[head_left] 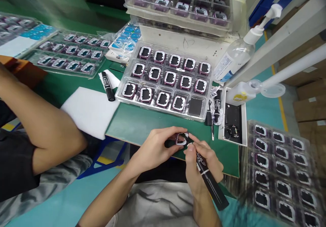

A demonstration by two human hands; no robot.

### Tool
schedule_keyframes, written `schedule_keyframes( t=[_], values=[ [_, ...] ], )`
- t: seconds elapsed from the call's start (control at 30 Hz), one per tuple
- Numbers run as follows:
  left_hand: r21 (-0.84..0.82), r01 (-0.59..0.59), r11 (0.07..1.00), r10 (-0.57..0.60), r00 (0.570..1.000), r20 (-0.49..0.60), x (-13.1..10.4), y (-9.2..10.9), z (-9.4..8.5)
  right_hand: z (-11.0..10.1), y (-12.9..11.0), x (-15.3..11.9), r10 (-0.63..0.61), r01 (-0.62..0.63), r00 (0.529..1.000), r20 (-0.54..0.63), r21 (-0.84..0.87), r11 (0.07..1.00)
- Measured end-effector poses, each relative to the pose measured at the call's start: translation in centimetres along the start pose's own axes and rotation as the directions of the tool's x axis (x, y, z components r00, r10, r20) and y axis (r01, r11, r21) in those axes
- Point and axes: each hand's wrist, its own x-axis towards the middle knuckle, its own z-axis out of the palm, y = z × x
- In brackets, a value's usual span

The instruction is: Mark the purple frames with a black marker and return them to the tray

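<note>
Between thumb and fingers, my left hand [158,147] grips a small watch case [180,139] with a white inner frame and purplish sides, above the table's front edge. My right hand [203,157] holds a black marker pen [210,182], its tip end at the case and its thick body slanting down to the right. Fingers partly cover the case, so I cannot tell whether the tip touches it. Just beyond my hands, a clear plastic tray [163,84] carries rows of similar cases, with one bare pocket [196,105] at its near right corner.
Another marker [108,86] lies left of the tray by a white cloth [89,109]. More markers [217,106] and a white box [245,125] sit right, near a pump bottle [236,55]. Filled trays stand behind, left and right [282,172]. A co-worker's arm [43,118] is at left.
</note>
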Motion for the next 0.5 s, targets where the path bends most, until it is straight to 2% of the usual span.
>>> schedule_keyframes(
  t=[0.2, 0.5],
  values=[
    [-0.036, 0.020, 0.999, -0.020, 1.000, -0.004, 0.14, 0.24, -0.06, -0.01, 0.04, -0.05, 0.023, -0.021, 0.999, 0.046, -0.026, 0.999],
    [-0.057, 0.043, 0.997, -0.043, 0.999, 0.012, 0.14, 0.33, -0.12, -0.22, 0.34, -0.15, -0.010, 0.015, 0.998, 0.068, -0.076, 0.997]
  ],
)
